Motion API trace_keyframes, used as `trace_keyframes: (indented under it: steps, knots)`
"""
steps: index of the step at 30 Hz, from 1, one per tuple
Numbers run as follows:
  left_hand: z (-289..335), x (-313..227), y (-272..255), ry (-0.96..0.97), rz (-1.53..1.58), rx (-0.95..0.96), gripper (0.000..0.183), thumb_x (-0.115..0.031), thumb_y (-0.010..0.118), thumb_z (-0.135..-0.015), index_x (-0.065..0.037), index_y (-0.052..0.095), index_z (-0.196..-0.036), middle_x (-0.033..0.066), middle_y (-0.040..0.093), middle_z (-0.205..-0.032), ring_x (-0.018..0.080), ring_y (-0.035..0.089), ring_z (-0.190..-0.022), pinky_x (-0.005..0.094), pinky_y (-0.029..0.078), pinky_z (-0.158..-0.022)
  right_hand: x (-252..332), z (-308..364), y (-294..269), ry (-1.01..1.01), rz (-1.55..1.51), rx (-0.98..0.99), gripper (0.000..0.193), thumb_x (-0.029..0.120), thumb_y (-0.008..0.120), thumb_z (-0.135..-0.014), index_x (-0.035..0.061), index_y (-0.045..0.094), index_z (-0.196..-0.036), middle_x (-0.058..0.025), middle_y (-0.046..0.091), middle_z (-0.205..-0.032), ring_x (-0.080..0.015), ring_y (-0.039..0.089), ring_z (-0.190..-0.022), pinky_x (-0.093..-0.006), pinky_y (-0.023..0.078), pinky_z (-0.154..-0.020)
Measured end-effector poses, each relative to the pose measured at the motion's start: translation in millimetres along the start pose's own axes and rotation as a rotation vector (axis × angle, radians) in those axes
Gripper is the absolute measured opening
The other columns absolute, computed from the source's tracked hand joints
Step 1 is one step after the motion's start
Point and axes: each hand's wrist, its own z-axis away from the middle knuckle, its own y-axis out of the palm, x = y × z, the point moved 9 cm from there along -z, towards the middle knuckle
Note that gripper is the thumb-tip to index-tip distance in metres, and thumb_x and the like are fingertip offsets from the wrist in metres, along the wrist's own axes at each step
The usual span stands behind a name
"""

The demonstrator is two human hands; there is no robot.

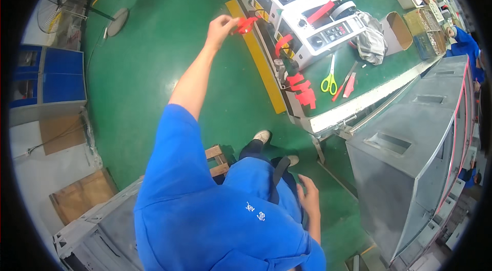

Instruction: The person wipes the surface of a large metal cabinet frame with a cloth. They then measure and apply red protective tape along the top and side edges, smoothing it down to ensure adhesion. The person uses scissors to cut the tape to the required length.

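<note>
Tape point(246, 25) in red is pinched tightly in the grip of the left hand point(220, 29), by the left edge of the tabletop point(378, 74), near white tape dispensers point(319, 34); low down, the right hand point(309, 198) is held with its grip loosely unfurled.

Two white machines point(323, 35), one pair of yellow scissors point(329, 82), one grey cloth point(371, 40) and one red-handled tool point(338, 91) are on one bench point(366, 100). Two hands point(221, 29) and two shoes point(263, 136) are in view; three recesses point(390, 143) show in the grey casing point(384, 194).
</note>
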Motion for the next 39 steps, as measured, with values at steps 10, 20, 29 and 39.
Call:
trace_keyframes:
  steps: [10, 20, 29, 39]
  knots:
    - [200, 41, -132, -0.227, -0.239, 0.012, 0.016, -0.018, 0.061, -0.083, -0.004, 0.057, -0.080, 0.0018, 0.053, -0.063, 0.0089, 0.049, -0.055, 0.0222, 0.041, -0.049, 105, -42, -34, -0.295, -0.133, -0.075, 0.029, 0.003, 0.057, -0.077, 0.0010, 0.056, -0.106, -0.0156, 0.059, -0.103, -0.0302, 0.057, -0.093, -0.0349, 0.045, -0.081]
    - [369, 4, -23, -0.122, -0.535, 0.612, 0.012, -0.014, 0.067, -0.077, -0.002, 0.063, -0.079, 0.0042, 0.061, -0.069, 0.0101, 0.055, -0.065, 0.0254, 0.044, -0.059, 206, -15, -24, -0.771, -0.066, -0.157, 0.034, 0.006, 0.060, -0.074, 0.0032, 0.056, -0.107, -0.0112, 0.056, -0.108, -0.0273, 0.054, -0.098, -0.0356, 0.043, -0.084]
    - [359, -131, 111, 0.354, -0.155, 0.860, 0.006, -0.005, 0.063, -0.078, -0.001, 0.062, -0.081, 0.0088, 0.059, -0.077, 0.0143, 0.054, -0.062, 0.0250, 0.042, -0.054, 169, 11, -38, -0.722, 0.074, -0.373, 0.015, 0.017, 0.062, -0.075, 0.0077, 0.059, -0.087, -0.0067, 0.058, -0.081, -0.0252, 0.055, -0.080, -0.0365, 0.041, -0.074]
    - [380, -156, 207, 0.306, -0.220, 1.378, 0.021, -0.011, 0.066, -0.079, -0.001, 0.064, -0.098, 0.0035, 0.064, -0.075, 0.0053, 0.055, -0.064, 0.0210, 0.046, -0.058, 101, 140, -174, -0.326, 0.302, -0.695, 0.012, 0.020, 0.059, -0.077, 0.0080, 0.057, -0.078, -0.0076, 0.057, -0.073, -0.0267, 0.057, -0.070, -0.0373, 0.046, -0.062]
